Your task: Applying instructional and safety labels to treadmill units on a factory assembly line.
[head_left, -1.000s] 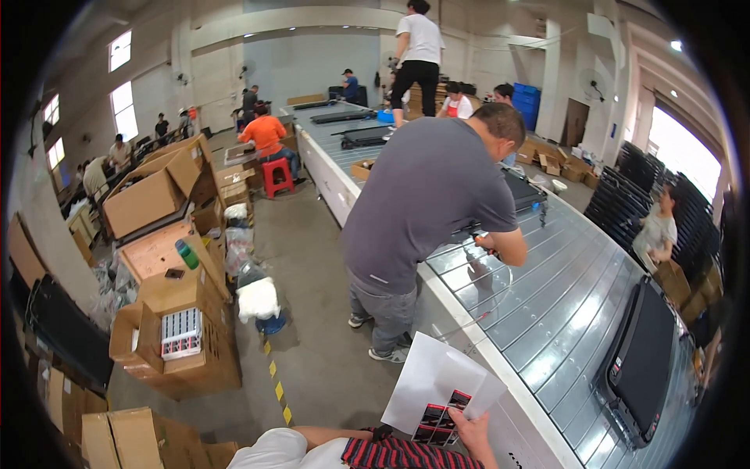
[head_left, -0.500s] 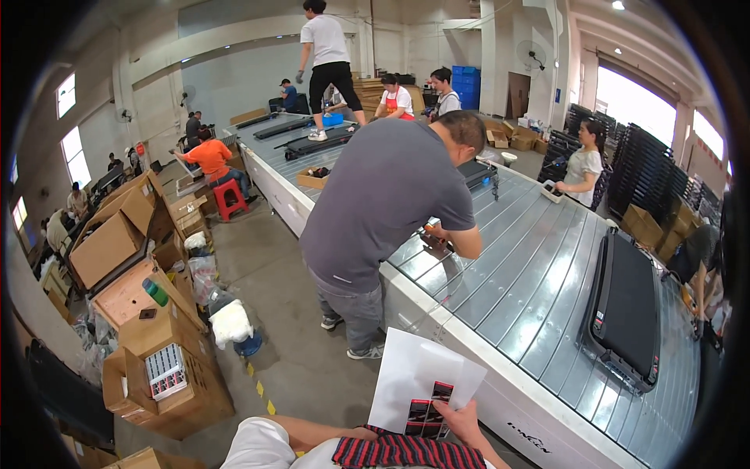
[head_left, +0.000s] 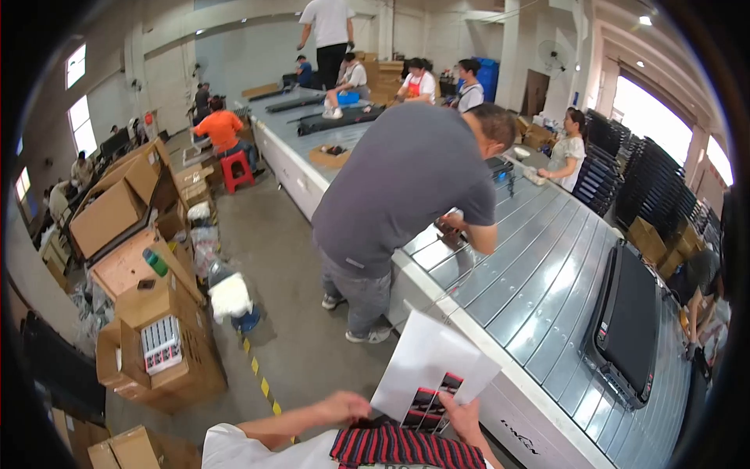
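Grey floor [head_left: 281,289] ran at 8 o'clock, between cartons [head_left: 191,367] and the slatted metal bench [head_left: 539,289]. One white sheet [head_left: 433,352], 5 o'clock, was pinched by the right hand [head_left: 462,414], thumb over red-black labels [head_left: 426,399]. Left hand [head_left: 346,407] sat beside its left corner: fingers curled, grip unclear. Counted: one black panel [head_left: 626,324], 4 o'clock; one red stool [head_left: 236,172], 10 o'clock.

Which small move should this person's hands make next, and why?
Probably the left hand should take the left edge of the sheet to steady it: the right hand seems to hold it alone, thumb by the red-and-black labels, and the left hand is already close beside that edge.
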A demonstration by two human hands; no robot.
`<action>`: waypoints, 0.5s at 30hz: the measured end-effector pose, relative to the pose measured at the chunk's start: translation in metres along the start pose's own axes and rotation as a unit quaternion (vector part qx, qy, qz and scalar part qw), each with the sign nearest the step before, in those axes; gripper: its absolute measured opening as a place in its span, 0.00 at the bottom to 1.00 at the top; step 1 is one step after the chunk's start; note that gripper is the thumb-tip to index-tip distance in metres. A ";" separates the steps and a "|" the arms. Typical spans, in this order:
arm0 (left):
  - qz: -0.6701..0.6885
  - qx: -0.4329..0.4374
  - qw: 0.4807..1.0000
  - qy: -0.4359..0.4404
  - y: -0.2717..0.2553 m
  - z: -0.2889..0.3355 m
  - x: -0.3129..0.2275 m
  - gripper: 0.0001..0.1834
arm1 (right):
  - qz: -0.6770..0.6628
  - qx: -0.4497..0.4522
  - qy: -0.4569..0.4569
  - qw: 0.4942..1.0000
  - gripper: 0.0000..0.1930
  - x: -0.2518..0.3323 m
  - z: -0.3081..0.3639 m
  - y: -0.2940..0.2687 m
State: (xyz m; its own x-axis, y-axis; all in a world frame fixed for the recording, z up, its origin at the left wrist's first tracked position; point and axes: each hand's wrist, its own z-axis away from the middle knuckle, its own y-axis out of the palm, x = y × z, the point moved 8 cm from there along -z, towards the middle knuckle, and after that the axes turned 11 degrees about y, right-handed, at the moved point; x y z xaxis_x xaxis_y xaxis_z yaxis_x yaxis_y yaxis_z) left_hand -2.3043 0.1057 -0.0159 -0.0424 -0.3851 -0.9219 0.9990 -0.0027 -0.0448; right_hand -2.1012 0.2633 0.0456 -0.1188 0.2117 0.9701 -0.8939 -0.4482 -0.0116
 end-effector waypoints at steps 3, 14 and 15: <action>0.397 -0.102 0.908 0.091 -0.043 -0.003 -0.030 0.12 | 0.005 -0.033 -0.074 0.997 0.17 0.025 -0.003 0.005; 0.550 -0.138 0.804 0.179 -0.071 -0.009 -0.064 0.10 | -0.083 0.053 -0.030 0.995 0.15 0.038 -0.020 0.036; 0.553 -0.147 0.801 0.176 -0.071 -0.006 -0.063 0.10 | -0.083 0.054 -0.029 0.995 0.15 0.037 -0.019 0.036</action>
State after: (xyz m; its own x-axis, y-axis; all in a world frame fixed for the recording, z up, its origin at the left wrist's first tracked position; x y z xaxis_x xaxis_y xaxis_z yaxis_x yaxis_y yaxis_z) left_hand -2.3725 0.1356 0.0430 0.8130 0.2815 -0.5097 0.3847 0.3975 0.8331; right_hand -2.1463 0.2711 0.0765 0.0535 0.2418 0.9689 -0.8471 -0.5028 0.1722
